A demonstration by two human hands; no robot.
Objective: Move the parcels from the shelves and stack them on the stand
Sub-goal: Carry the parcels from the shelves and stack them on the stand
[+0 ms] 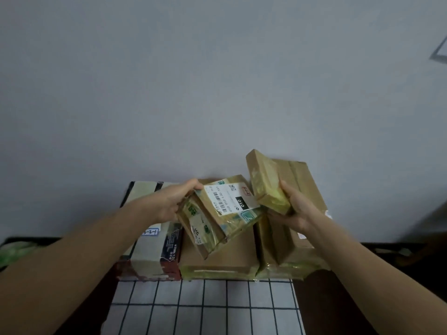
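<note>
Grey wall (217, 81) fills everything behind a bench (205, 308) covered in a white cloth with a black grid, which serves as the stand here. A brown carton (217, 259) with yellow-green tape sits at the middle of the far end of the bench, and I place the rest from it. Touching its left side is a printed box (150, 250) in dark red and cream. Touching its right side are more taped brown cartons (290, 245).

Both parcels in hand hang in the air above the brown carton. The left hand (169, 201) grips a labelled parcel (225, 213) by its upper left edge, fingers curled over the top. The parcel tilts down toward the person, with its white shipping label (232, 199) facing up. Up and to the right of the carton, the right hand (297, 209) is wrapped round the lower end of a small flat parcel (266, 182) bound in yellowish tape, held nearly on end.

Each parcel is carried in one hand, so both are probably light. The cardboard looks stiff enough to keep its shape in a side grip. The glossy tape is likely slick, most of all on the small parcel, so bare cardboard or a corner should give a surer hold than a taped face. Holding the labelled parcel by one edge lets it swing, and a hold nearer its middle would steady it for setting flat. What is inside cannot be told, so a gentle set-down seems wise.
</note>
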